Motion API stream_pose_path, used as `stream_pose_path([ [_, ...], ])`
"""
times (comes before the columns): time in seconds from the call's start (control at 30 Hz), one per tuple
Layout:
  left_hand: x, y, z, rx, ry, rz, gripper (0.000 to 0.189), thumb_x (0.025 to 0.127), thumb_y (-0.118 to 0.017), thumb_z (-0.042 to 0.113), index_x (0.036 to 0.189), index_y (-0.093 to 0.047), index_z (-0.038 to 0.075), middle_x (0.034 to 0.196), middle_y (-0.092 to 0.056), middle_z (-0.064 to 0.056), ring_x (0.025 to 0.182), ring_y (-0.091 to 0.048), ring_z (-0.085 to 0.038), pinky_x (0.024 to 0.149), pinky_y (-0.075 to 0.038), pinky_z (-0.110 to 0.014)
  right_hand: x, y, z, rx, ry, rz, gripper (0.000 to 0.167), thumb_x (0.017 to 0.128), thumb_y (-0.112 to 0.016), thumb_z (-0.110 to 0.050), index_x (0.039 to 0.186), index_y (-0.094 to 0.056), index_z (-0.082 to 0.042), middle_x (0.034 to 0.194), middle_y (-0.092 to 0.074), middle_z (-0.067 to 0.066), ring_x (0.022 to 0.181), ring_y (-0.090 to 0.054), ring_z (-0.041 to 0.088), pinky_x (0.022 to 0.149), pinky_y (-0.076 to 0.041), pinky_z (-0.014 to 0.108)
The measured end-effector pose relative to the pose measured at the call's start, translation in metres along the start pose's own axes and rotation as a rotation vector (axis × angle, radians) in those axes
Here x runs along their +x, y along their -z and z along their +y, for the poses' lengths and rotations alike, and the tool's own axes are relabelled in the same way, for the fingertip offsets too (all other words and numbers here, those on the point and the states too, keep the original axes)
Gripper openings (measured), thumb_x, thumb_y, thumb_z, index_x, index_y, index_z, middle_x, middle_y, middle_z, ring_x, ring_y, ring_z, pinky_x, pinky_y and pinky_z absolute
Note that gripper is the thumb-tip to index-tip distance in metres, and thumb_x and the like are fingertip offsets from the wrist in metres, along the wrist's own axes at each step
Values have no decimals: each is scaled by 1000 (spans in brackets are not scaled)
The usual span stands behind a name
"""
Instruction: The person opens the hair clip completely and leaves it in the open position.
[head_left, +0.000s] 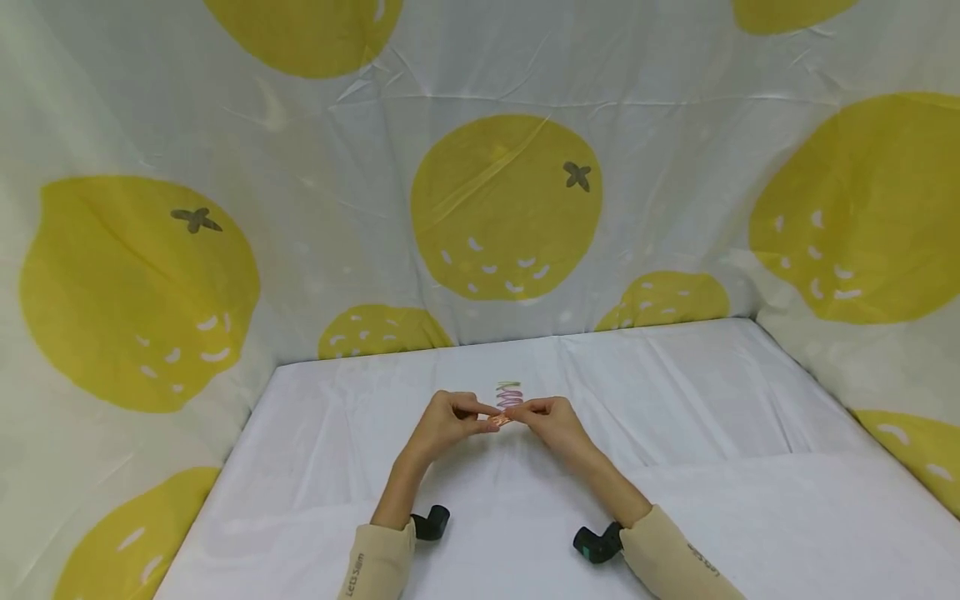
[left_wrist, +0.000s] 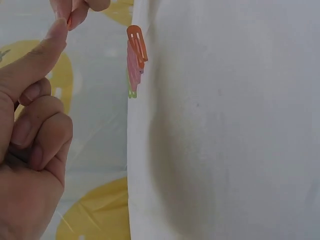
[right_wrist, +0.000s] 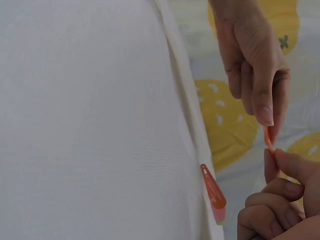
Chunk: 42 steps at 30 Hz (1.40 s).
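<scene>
Both hands pinch an orange snap hair clip (right_wrist: 268, 138) from its two ends. In the head view the left hand (head_left: 445, 425) comes in from the left, its thumb and index fingertip at one end of the clip. The right hand (head_left: 557, 427) holds the other end between thumb and index finger. In the left wrist view most of the clip is hidden by fingertips. Below the hands, another orange hair clip (left_wrist: 136, 42) lies on the white surface, in a row with several pink hair clips (head_left: 510, 397) and green ones (head_left: 508, 384) farther back.
A white cloth (head_left: 337, 450) covers the table, with soft creases. Behind and beside it hangs a curtain (head_left: 660, 208) printed with yellow lemons. Each beige sleeve has a black wrist device (head_left: 597, 543) by it.
</scene>
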<state>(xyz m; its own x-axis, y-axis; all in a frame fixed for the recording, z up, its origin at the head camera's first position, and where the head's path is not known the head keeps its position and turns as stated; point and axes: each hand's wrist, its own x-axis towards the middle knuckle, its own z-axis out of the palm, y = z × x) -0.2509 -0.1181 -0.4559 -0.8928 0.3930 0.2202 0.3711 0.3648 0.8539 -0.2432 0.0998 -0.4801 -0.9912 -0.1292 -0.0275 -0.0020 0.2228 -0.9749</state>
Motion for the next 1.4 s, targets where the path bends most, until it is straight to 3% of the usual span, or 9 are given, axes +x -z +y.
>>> stream_pose_path([
  [0.2,2,-4,1,-1,-22,106,11,86,-84,17,95,-85,12,74,-68,-9,63,-42,-5,60,-35,-19,1,3,0,31,73,-43,23,97,-73,-26,99,-83,-5,98,-81,0,95,-63,-1,87,-45,21],
  [0.33,2,-6,1,-38,8,127,10,88,-83,20,96,-84,15,81,-74,-9,63,-40,-5,60,-35,-20,1,5,0,52,62,-85,26,95,-76,-30,103,-82,-6,64,-61,-8,60,-43,3,59,-35,20],
  [0.43,2,-9,1,-76,38,129,11,86,-85,19,95,-84,12,76,-71,-7,61,-39,-5,59,-35,-20,0,5,-1,55,78,-79,26,95,-76,-30,102,-82,-5,63,-56,-5,57,-30,7,55,-27,23],
  [0.57,3,-14,2,-131,66,83,15,83,-88,15,93,-84,6,76,-72,-13,61,-47,-5,58,-39,-19,0,3,0,64,117,-21,24,95,-76,-26,96,-80,-3,85,-74,4,72,-47,7,67,-37,22],
  [0.67,4,-16,4,-147,67,39,14,84,-86,13,92,-83,3,86,-77,-19,68,-62,-12,63,-47,-19,0,4,2,59,135,-19,23,95,-77,-25,94,-79,-1,85,-75,4,79,-56,7,73,-43,21],
  [0.77,4,-16,6,-129,76,47,12,88,-83,14,90,-83,3,89,-78,-20,74,-67,-18,67,-50,-21,1,6,2,16,155,-59,24,96,-75,-25,95,-79,-2,89,-76,2,84,-61,7,78,-46,22],
  [0.9,4,-17,6,-108,100,101,11,90,-81,15,90,-83,4,90,-78,-19,71,-63,-11,65,-48,-22,2,7,4,-43,167,-158,24,96,-75,-26,94,-79,-2,93,-79,6,87,-63,8,80,-48,22],
  [1.13,4,-19,6,-120,134,58,10,86,-83,11,91,-82,2,87,-79,-13,72,-67,-15,64,-49,-20,3,7,6,-130,229,-299,21,96,-74,-22,88,-78,-3,89,-76,5,80,-61,6,72,-48,20],
  [1.4,3,-17,5,-93,175,49,11,88,-82,12,90,-81,1,75,-74,-13,64,-58,-12,61,-45,-20,1,11,4,-137,155,-190,25,97,-72,-22,93,-76,3,98,-77,12,85,-65,10,75,-49,22],
])
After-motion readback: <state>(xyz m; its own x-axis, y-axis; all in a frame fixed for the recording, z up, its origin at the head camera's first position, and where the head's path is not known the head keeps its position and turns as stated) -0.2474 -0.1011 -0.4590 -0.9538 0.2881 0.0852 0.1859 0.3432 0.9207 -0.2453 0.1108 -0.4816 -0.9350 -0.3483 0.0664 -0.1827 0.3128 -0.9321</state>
